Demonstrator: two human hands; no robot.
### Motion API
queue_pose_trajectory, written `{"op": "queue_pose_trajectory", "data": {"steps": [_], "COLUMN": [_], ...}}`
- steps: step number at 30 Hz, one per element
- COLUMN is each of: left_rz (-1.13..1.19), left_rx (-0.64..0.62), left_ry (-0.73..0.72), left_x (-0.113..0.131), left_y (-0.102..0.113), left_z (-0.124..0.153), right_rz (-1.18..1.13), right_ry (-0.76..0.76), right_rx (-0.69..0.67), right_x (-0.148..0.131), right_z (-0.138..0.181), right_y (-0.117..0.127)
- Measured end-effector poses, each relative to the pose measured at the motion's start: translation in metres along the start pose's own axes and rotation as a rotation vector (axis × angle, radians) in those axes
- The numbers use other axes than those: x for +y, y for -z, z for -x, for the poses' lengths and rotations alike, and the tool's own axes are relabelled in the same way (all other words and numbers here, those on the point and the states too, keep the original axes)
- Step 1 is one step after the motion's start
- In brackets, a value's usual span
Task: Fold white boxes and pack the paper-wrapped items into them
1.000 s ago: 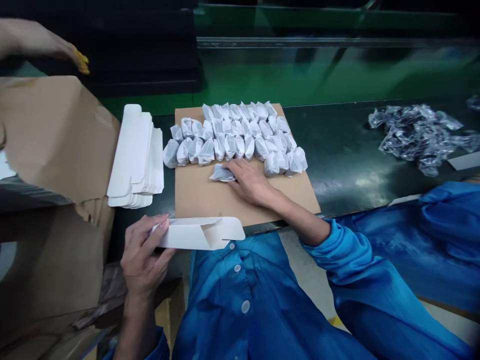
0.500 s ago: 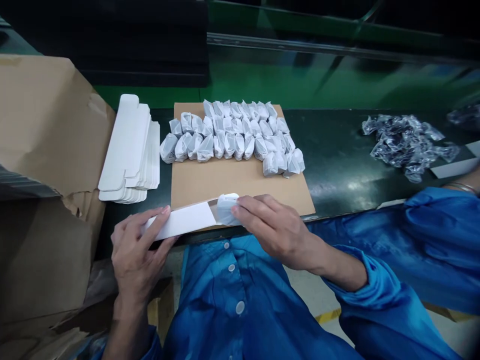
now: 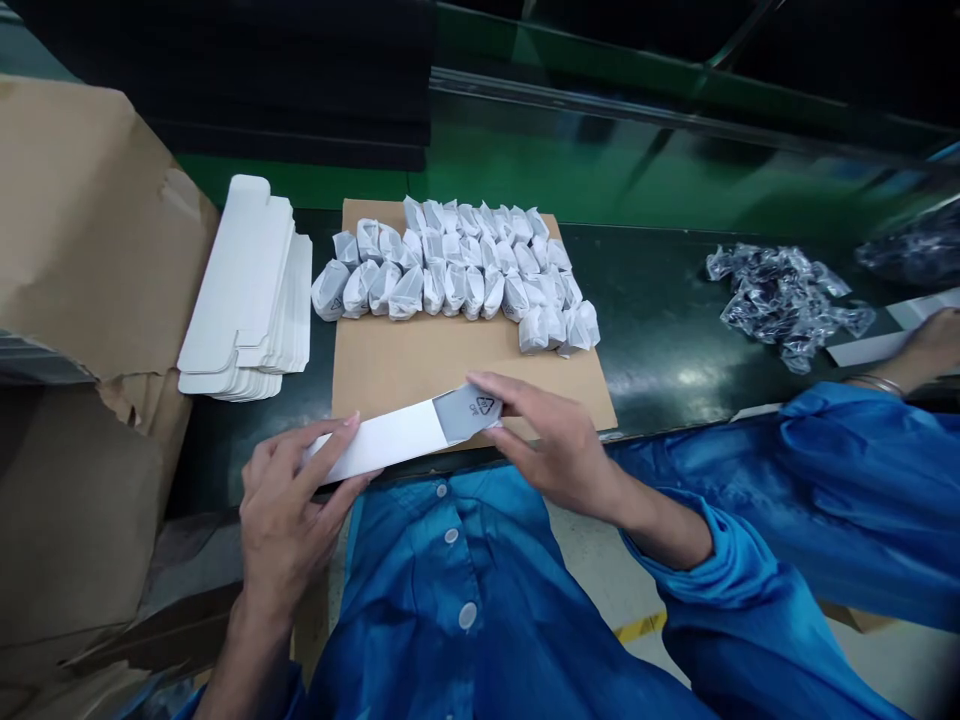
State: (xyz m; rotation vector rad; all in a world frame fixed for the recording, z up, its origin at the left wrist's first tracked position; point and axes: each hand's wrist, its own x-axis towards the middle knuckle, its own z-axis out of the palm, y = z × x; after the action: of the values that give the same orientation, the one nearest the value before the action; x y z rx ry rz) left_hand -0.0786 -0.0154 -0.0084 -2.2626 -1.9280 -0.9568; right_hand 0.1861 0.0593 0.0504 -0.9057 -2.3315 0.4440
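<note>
My left hand point(image 3: 296, 495) is closed around the left end of a long white carton point(image 3: 390, 438), held tilted above the table's front edge. At the carton's right end sits a wrapped packet point(image 3: 469, 412), a grey item in a translucent bag with a printed recycling mark. Part of it is inside the carton's mouth and part sticks out. My right hand point(image 3: 551, 440) grips the packet's outer end between thumb and fingers. Behind the hands, rows of similar wrapped packets point(image 3: 454, 290) lie on a brown cardboard sheet point(image 3: 420, 358).
A stack of flat white cartons point(image 3: 240, 300) lies left of the sheet, beside a big brown cardboard box point(image 3: 97, 230). Clear plastic-bagged dark items point(image 3: 787, 300) are heaped at the right. Next to them a co-worker's hand point(image 3: 934, 350) is at a white carton point(image 3: 870, 347).
The packet has turned, showing its printed mark, and now lines up with the carton mouth. My hands and the carton have shifted slightly right. The co-worker's hand has come further into view.
</note>
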Motion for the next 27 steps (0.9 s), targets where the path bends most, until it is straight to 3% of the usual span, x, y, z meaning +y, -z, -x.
{"op": "queue_pose_trajectory", "data": {"steps": [7, 13, 15, 19, 22, 27], "left_rz": [0.198, 0.158, 0.101, -0.09, -0.204, -0.271], "left_rx": [-0.106, -0.133, -0.107, -0.006, 0.062, 0.141], "left_ry": [0.026, 0.025, 0.004, 0.026, 0.024, 0.001], "left_x": [-0.009, -0.015, -0.011, 0.004, 0.019, 0.043], "left_y": [-0.002, -0.001, -0.001, -0.002, 0.0, 0.003], "left_z": [-0.006, -0.009, -0.009, -0.009, -0.011, -0.017], "right_rz": [0.049, 0.038, -0.054, -0.292, -0.409, -0.673], "right_ry": [0.125, 0.088, 0.02, -0.259, -0.35, -0.467], "right_rx": [-0.053, -0.046, -0.073, -0.048, -0.053, 0.069], "right_x": [0.009, 0.003, 0.0, -0.002, 0.003, 0.013], "right_z": [-0.014, -0.013, -0.011, -0.01, -0.009, -0.005], "right_y": [0.02, 0.007, 0.006, 0.009, 0.005, -0.008]}}
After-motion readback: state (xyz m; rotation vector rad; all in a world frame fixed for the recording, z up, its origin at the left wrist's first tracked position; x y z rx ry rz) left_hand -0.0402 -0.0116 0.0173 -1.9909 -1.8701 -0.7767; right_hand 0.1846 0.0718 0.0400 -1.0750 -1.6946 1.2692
